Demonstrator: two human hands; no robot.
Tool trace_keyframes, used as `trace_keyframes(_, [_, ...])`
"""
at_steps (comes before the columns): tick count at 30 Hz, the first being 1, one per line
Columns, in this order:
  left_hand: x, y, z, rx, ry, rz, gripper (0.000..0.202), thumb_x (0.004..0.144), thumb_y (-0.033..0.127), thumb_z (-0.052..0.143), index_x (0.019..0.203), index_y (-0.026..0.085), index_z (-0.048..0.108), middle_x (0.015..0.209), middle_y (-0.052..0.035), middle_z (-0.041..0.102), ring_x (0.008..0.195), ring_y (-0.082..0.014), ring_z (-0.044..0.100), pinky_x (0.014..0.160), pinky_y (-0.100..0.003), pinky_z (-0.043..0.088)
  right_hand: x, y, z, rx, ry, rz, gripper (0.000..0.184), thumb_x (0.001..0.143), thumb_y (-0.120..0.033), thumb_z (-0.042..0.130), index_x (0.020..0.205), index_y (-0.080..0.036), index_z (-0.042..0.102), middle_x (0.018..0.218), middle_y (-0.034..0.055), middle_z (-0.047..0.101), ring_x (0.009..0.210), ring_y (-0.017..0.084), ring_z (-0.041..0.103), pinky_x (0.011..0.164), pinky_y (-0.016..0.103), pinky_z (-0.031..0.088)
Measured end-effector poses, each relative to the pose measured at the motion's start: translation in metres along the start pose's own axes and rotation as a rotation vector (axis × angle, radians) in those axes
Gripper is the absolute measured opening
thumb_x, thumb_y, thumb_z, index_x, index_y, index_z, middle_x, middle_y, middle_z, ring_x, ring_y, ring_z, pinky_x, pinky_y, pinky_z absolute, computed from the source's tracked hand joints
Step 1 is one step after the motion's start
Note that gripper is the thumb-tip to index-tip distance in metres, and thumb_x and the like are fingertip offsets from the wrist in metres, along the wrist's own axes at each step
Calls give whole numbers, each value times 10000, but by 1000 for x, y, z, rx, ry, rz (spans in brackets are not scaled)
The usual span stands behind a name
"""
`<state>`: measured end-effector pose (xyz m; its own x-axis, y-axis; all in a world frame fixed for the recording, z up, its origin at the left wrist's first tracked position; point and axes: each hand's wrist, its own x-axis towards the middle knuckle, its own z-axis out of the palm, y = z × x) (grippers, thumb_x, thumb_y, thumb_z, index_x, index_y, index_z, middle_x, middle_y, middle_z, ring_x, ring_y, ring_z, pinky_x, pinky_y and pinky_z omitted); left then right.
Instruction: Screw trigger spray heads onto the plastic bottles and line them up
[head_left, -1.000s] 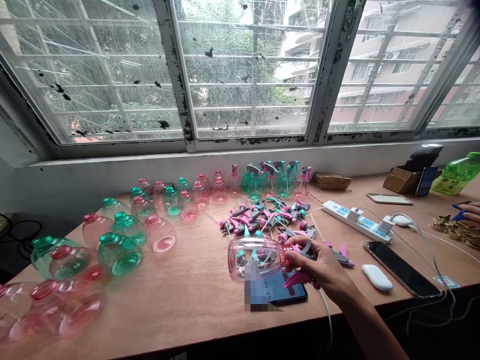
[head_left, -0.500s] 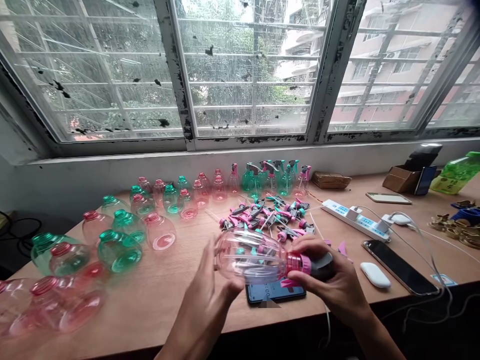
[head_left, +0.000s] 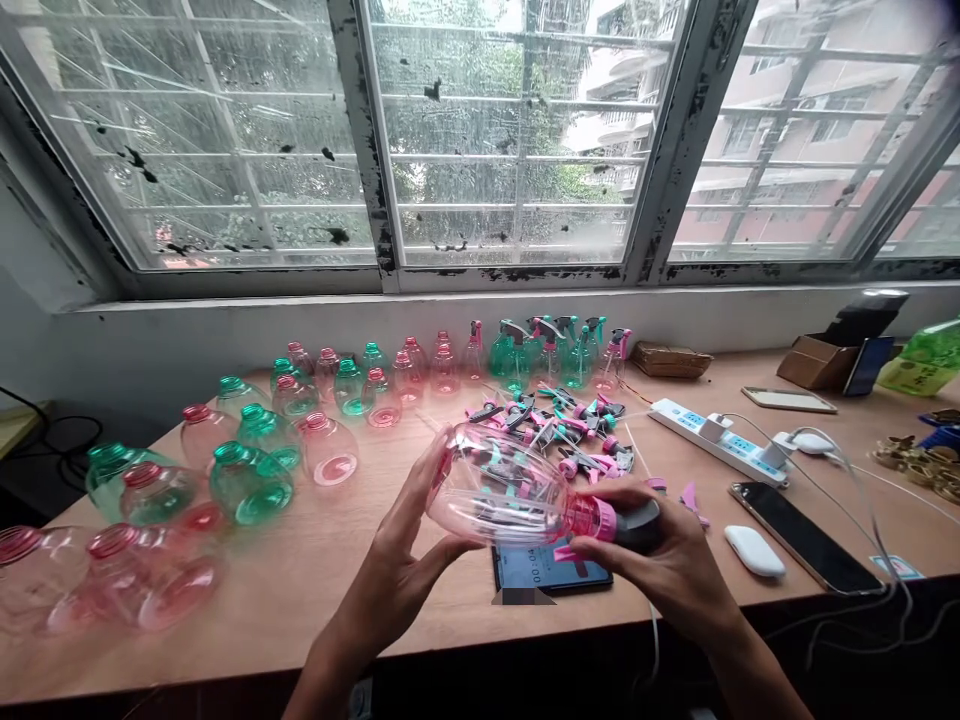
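A clear pink spray bottle [head_left: 499, 490] lies on its side in the air above the front of the table. My left hand [head_left: 401, 560] is closed round its rounded base. At the neck, my right hand [head_left: 667, 560] grips the pink collar of a black and pink spray head [head_left: 636, 527], which sits against the bottle's mouth. Whether the collar is fully threaded I cannot tell. Beyond the bottle lies a pile of loose spray heads [head_left: 600, 410] in pink, green and black. A phone with a lit screen [head_left: 525, 568] lies under the bottle, partly covered.
Open pink bottles [head_left: 326, 450] and green bottles [head_left: 251, 485] stand across the left. Several bottles with spray heads [head_left: 581, 355] stand by the wall. On the right are a power strip [head_left: 716, 440] with cables, a dark phone [head_left: 802, 535] and a white case [head_left: 754, 551].
The view has shifted slightly, so the table's things appear a little to the right. Both hands keep hold of the bottle and spray head, and the bottle's base end has risen slightly.
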<state>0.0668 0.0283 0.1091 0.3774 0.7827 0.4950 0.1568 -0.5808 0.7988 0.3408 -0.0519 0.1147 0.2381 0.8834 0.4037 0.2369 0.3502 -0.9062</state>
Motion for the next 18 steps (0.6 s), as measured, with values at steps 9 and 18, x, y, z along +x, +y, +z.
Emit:
trace_keyframes(9, [-4, 6, 0, -9, -71, -109, 1139, 837, 549, 882, 1739, 346, 217, 1753, -147, 446, 1623, -411, 410, 1322, -579, 373, 1, 9, 7, -51, -64, -35, 259, 795, -393, 973, 964, -255, 833, 865, 35, 780, 763, 238, 735, 697, 319, 640])
trace_keyframes(18, [5, 3, 10, 145, 73, 5, 774, 988, 426, 759, 1663, 456, 381, 1736, -56, 471, 1618, -340, 439, 1314, -511, 416, 6, 10, 15, 214, -107, 315, 397, 769, -496, 981, 920, -228, 730, 611, -83, 558, 506, 102, 510, 466, 188, 516])
